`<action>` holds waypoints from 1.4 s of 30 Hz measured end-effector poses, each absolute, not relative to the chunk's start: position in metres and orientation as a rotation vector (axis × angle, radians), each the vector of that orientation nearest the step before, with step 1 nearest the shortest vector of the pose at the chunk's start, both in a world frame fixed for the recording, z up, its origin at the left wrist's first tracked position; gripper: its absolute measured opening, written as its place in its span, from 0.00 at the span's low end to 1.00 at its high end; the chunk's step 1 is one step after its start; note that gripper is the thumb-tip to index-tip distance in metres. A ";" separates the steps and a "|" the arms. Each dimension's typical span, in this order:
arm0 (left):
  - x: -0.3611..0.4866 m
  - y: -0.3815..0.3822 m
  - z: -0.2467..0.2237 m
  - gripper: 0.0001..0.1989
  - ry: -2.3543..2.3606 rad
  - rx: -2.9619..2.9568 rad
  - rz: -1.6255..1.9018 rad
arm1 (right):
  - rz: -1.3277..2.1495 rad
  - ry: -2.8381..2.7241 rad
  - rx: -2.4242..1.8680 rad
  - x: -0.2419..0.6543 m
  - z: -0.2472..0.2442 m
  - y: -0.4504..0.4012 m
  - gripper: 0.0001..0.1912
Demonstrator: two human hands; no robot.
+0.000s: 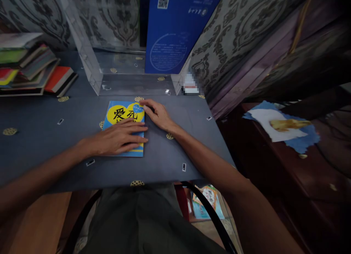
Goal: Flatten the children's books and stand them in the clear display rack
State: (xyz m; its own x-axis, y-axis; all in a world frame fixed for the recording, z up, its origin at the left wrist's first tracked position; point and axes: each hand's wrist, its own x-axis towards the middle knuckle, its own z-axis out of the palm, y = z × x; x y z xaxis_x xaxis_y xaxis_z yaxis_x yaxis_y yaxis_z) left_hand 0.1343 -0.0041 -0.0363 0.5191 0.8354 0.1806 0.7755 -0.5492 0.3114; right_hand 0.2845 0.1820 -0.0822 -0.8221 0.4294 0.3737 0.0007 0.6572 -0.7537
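A thin blue book [113, 108] with a yellow heart-like shape and large black characters lies closed on the table, in the middle of the head view. Flat across its lower cover rests my left hand [120, 136], fingers stretched toward the book's right edge and hiding part of the print. My right hand [159, 115] is at the upper right corner, its thumb and forefinger close together on the book's edge. The other fingers of that hand are partly hidden.
Behind the book stands a clear acrylic rack [134, 83] holding a tall blue folder [171, 34]. Stacked books [30, 69] lie at the left. Right of the table, a white paper [267, 126] lies on blue cloth. Below, a chair arm [210, 210] curves beside another book [204, 208].
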 end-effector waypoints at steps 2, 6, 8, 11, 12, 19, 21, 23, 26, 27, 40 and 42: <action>0.142 -0.017 -0.035 0.17 1.314 2.588 0.458 | 1.056 -2.360 -0.322 0.285 -0.082 0.181 0.20; 0.153 -0.034 -0.037 0.18 1.272 2.648 0.428 | 1.007 -2.405 -0.337 0.285 -0.082 0.180 0.21; 0.155 -0.037 -0.039 0.18 1.287 2.672 0.412 | 0.961 -2.425 -0.344 0.286 -0.083 0.179 0.20; 0.157 -0.038 -0.040 0.17 1.313 2.697 0.403 | 0.873 -2.470 -0.344 0.286 -0.083 0.176 0.20; 0.158 -0.038 -0.040 0.17 1.318 2.705 0.405 | 0.840 -2.495 -0.349 0.287 -0.082 0.173 0.21; 0.148 -0.048 -0.041 0.21 1.573 2.652 0.752 | 0.638 -2.752 -0.547 0.297 -0.074 0.126 0.38; 0.138 -0.051 -0.046 0.21 1.790 2.534 0.875 | 0.621 -2.805 -0.551 0.306 -0.071 0.109 0.43; 0.127 -0.054 -0.051 0.21 2.053 2.298 0.924 | 0.624 -2.823 -0.515 0.316 -0.066 0.096 0.46; 0.118 -0.056 -0.056 0.26 2.303 1.812 0.941 | 0.687 -2.806 -0.455 0.328 -0.060 0.085 0.44; 0.118 -0.056 -0.056 0.28 2.309 1.682 0.963 | 0.714 -2.802 -0.443 0.331 -0.058 0.083 0.43; 0.132 -0.043 -0.029 0.29 1.752 0.614 1.713 | 0.792 -2.919 -0.493 0.333 -0.048 0.079 0.45; 0.128 -0.041 -0.025 0.26 1.709 0.458 1.775 | 0.827 -2.934 -0.499 0.334 -0.043 0.079 0.45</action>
